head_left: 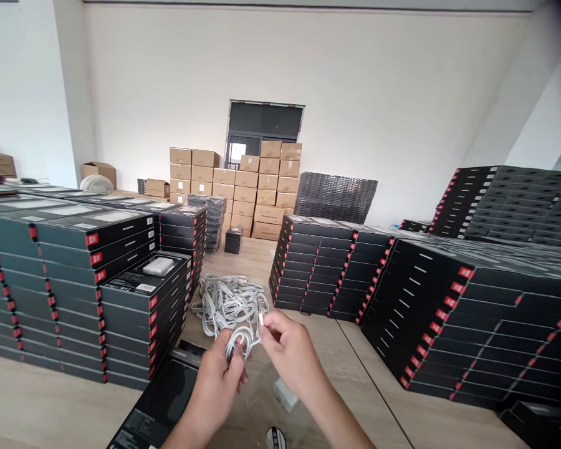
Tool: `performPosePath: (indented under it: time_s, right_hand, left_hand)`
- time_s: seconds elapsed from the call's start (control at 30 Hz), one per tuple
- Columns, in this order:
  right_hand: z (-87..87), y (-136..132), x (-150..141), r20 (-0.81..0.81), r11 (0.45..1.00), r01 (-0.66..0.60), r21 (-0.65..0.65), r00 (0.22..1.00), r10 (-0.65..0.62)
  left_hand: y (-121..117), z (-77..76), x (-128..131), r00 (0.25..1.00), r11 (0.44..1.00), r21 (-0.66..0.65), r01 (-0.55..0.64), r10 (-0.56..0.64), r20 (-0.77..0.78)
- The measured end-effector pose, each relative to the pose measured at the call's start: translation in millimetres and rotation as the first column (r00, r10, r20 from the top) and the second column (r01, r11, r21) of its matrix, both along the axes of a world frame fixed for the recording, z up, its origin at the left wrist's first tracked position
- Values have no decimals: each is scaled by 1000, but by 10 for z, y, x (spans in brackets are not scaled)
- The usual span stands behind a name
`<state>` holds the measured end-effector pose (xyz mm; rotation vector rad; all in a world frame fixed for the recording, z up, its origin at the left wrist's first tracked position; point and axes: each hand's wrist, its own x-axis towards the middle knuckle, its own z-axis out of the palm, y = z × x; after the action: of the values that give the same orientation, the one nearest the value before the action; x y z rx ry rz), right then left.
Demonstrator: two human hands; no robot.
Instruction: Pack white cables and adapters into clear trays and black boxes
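Both my hands are up in front of me over a wooden table (37, 405). My left hand (220, 374) is closed round a coiled white cable (240, 340). My right hand (287, 349) pinches the cable's end plug (261, 317) between thumb and fingers. Just behind them lies a pile of several more white cables (227, 299). Below my hands lie a flat black box (161, 405) and a small white charger block (286, 394).
Tall stacks of black boxes with red tabs stand left (75, 280), centre right (327, 268) and right (486, 318). One open box on the left shows a white adapter (158, 266). Brown cartons (243, 187) and black trays (335, 196) line the far wall.
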<state>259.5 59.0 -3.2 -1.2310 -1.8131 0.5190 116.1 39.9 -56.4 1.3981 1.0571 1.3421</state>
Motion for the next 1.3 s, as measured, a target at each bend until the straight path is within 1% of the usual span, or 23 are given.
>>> performPosePath:
  time_s: [0.03, 0.07, 0.13, 0.2, 0.23, 0.33, 0.47, 0.6, 0.67, 0.77, 0.83, 0.97, 1.03, 1.13, 1.23, 1.3]
  right_hand:
    - [24, -24, 4, 172, 997, 45, 65, 984, -55]
    - [48, -49, 1, 332, 990, 69, 124, 937, -107]
    - [95, -99, -21, 568, 980, 75, 185, 805, -169]
    - [136, -142, -57, 693, 980, 89, 177, 696, -188]
    - [154, -160, -74, 726, 981, 110, 159, 660, -192]
    - [195, -200, -108, 771, 977, 190, 99, 605, -196]
    - [204, -223, -118, 785, 971, 235, 48, 592, -183]
    - [161, -214, -137, 759, 970, 235, 65, 619, -201]
    - [146, -197, -147, 766, 979, 182, 96, 614, -190]
    - [149, -154, -133, 814, 991, 32, 131, 567, -126]
    - [154, -118, -103, 831, 986, -67, 155, 549, -94]
    - [115, -61, -26, 809, 952, -187, 243, 581, -93]
    - [78, -50, 3, 784, 935, -220, 279, 614, -90]
    - [34, -51, 24, 746, 912, -245, 329, 660, -92]
    - [19, -61, 14, 720, 888, -258, 382, 685, -111]
    - [13, -71, -7, 734, 881, -269, 388, 669, -119]
  left_hand:
    - [-4, -2, 0, 1000, 1000, 16, -13, 13, -26]
    - [-6, -6, 0, 999, 999, 29, -17, 19, -45]
    - [-5, -21, -1, 998, 999, 42, -9, 11, -62]
    - [-3, -36, 4, 998, 999, 38, 4, -2, -64]
    - [-4, -42, 10, 998, 999, 36, 7, -5, -62]
    - [-19, -45, 38, 998, 999, 36, 4, -2, -55]
    - [-57, -24, 68, 997, 998, 59, -6, 10, -73]
    - [-65, -9, 57, 997, 996, 85, -16, 23, -79]
    - [-40, -17, 36, 1000, 999, 51, 10, -9, -22]
    - [22, -45, -2, 992, 996, -57, 65, -59, 110]
    - [59, -55, -25, 980, 990, -107, 97, -77, 181]
    - [78, -16, -65, 942, 976, -150, 160, -105, 319]
    - [69, 23, -96, 899, 955, -188, 229, -134, 417]
    - [60, 72, -165, 834, 901, -239, 362, -198, 516]
    - [65, 82, -236, 797, 853, -257, 455, -260, 545]
    - [70, 65, -268, 787, 831, -257, 493, -301, 538]
